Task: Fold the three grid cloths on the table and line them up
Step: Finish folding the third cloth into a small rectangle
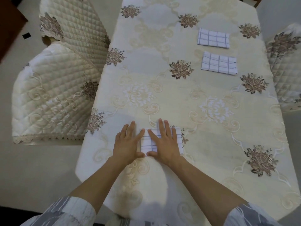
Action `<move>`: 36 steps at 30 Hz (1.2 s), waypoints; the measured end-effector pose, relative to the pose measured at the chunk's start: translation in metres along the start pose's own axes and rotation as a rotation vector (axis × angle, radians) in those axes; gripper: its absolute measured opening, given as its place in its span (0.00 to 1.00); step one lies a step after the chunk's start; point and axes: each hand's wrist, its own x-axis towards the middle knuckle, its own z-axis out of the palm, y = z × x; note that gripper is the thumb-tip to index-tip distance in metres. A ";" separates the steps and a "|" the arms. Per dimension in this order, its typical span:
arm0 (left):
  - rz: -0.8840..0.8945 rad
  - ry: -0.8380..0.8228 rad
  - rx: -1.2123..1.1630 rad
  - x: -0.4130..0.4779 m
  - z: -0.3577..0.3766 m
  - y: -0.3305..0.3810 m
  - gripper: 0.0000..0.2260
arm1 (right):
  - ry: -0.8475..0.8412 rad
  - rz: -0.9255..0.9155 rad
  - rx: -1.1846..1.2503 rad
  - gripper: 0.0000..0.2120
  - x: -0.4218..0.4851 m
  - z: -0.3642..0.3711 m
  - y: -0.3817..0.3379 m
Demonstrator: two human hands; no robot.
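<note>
while left hand [128, 142], right hand [164, 142] press flat, grid cloth [146, 145] lies crosswise.

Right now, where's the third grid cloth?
In the head view, the third grid cloth lies near the front edge of the table, under the left hand and right hand; the nearest folded cloth sits farther back, to the right.

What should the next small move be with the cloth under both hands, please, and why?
Probably slide the near cloth to the right, in line with the far folded cloth and the middle folded cloth. It already looks folded under the flat left hand and right hand, while those two lie in a row, apart from it.
</note>
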 end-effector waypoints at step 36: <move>0.274 0.045 0.301 -0.007 -0.009 0.036 0.31 | -0.100 0.281 0.094 0.49 -0.050 -0.018 0.054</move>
